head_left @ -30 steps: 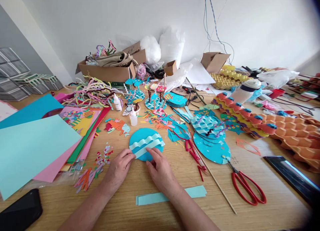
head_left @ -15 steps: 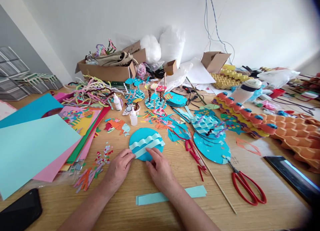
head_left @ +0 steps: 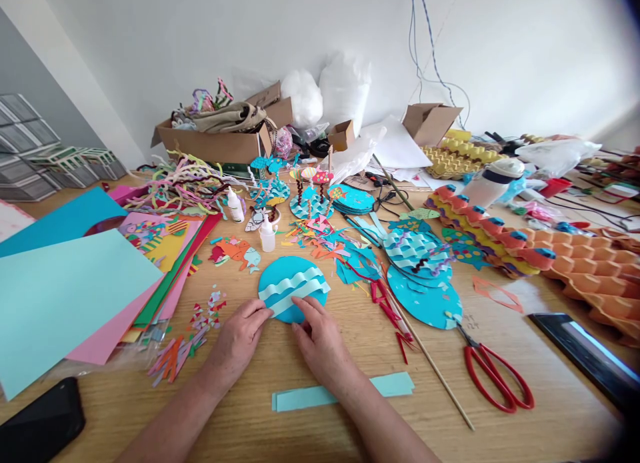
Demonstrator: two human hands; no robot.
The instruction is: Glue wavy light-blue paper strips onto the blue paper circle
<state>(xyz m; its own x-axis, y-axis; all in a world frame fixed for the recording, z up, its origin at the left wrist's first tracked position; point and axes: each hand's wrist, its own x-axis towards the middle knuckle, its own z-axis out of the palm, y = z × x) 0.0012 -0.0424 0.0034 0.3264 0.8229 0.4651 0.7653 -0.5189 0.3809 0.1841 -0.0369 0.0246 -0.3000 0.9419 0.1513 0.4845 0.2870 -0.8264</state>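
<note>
A round blue paper disc [head_left: 286, 273] lies on the wooden table with two pale wavy strips [head_left: 295, 291] across it. My left hand [head_left: 240, 339] rests at the disc's near left edge, fingertips pinched on the end of the lower wavy strip. My right hand [head_left: 320, 339] presses its fingers flat on the same strip near the disc's lower middle. A loose pale blue paper strip [head_left: 300, 397] lies on the table under my right forearm.
Sheets of coloured paper [head_left: 65, 289] are stacked at left, a black phone [head_left: 40, 423] at the near left corner. Red scissors [head_left: 495, 376] and a wooden skewer [head_left: 435, 376] lie to the right, beside finished blue discs [head_left: 425, 296]. Egg cartons [head_left: 575, 263], glue bottles [head_left: 267, 236] and cardboard boxes [head_left: 215, 139] stand behind.
</note>
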